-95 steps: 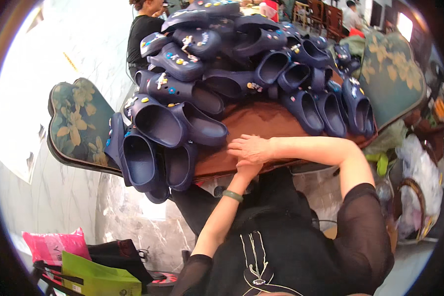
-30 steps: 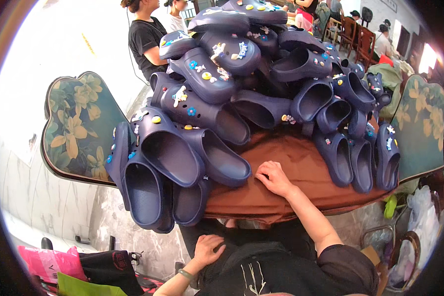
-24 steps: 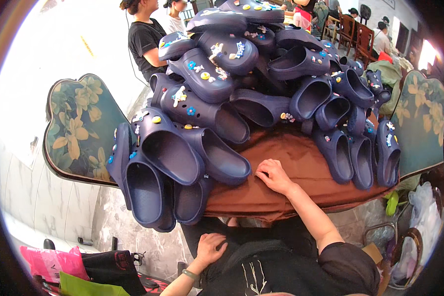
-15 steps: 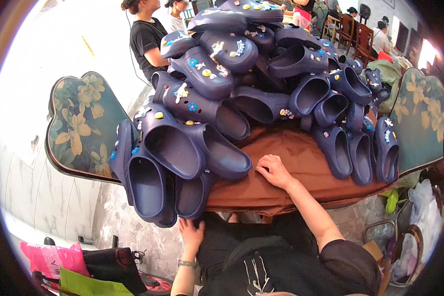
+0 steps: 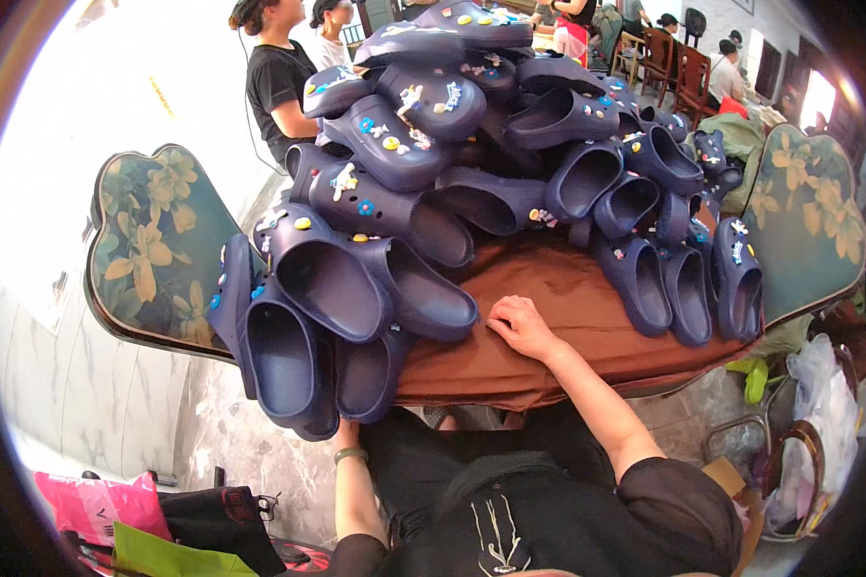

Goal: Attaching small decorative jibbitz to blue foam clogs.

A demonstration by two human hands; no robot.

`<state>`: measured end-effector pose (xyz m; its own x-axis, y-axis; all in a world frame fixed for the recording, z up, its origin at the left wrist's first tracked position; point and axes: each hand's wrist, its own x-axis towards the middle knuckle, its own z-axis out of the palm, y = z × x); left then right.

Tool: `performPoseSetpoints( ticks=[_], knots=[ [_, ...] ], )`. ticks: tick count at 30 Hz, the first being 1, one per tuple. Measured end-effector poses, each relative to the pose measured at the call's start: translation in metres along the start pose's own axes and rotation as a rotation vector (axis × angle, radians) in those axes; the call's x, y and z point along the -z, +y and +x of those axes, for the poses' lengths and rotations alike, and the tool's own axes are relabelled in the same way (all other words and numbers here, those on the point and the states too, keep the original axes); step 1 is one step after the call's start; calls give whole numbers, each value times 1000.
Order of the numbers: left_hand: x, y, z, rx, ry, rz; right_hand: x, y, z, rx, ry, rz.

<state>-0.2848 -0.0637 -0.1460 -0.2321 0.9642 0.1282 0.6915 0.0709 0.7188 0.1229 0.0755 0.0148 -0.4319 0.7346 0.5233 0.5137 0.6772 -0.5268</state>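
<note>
A tall heap of dark blue clogs (image 5: 332,288) with colourful charms covers the brown cloth (image 5: 539,274) on the table. My right hand (image 5: 523,325) rests on the cloth, its fingers curled in and seemingly empty. Just left of it lies the toe of a tilted clog (image 5: 431,296), apart from the hand. My left hand (image 5: 348,433) is at the table's near left edge, below a hanging clog (image 5: 366,377). Only its wrist side shows; the clogs hide its fingers, so what it touches cannot be seen.
Flower-patterned chair backs (image 5: 159,250) flank the table. At lower left are a pink package (image 5: 96,505) and a green bag (image 5: 178,553). A clear plastic bag (image 5: 823,413) hangs at lower right. Behind the heap stand people (image 5: 284,87) and wooden chairs (image 5: 693,82).
My left hand has moved up and slightly left, going from in view to mostly hidden under the clogs. My right hand stays curled on the cloth. The whole view has shifted slightly.
</note>
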Motion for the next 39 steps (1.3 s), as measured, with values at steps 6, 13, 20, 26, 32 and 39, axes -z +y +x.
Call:
performPoseSetpoints(
  ticks=[6, 13, 20, 26, 32, 39],
  knots=[
    [10, 30, -15, 55, 79, -55, -3, -2, 0, 51, 17, -49],
    [8, 62, -43, 102, 225, 79, -1, -7, -1, 60, 8, -67],
    [2, 70, -61, 125, 270, 254, 0, -6, 1, 51, 2, -50],
    [-9, 46, -54, 37, 263, 408, 0, -4, 5, 6, -43, 14],
    [-14, 52, -51, 134, 103, 287, 2, 0, 0, 1, -31, 9],
    [-13, 54, -58, 240, 127, 315, 1, -4, 1, 12, -32, 2]
  ],
)
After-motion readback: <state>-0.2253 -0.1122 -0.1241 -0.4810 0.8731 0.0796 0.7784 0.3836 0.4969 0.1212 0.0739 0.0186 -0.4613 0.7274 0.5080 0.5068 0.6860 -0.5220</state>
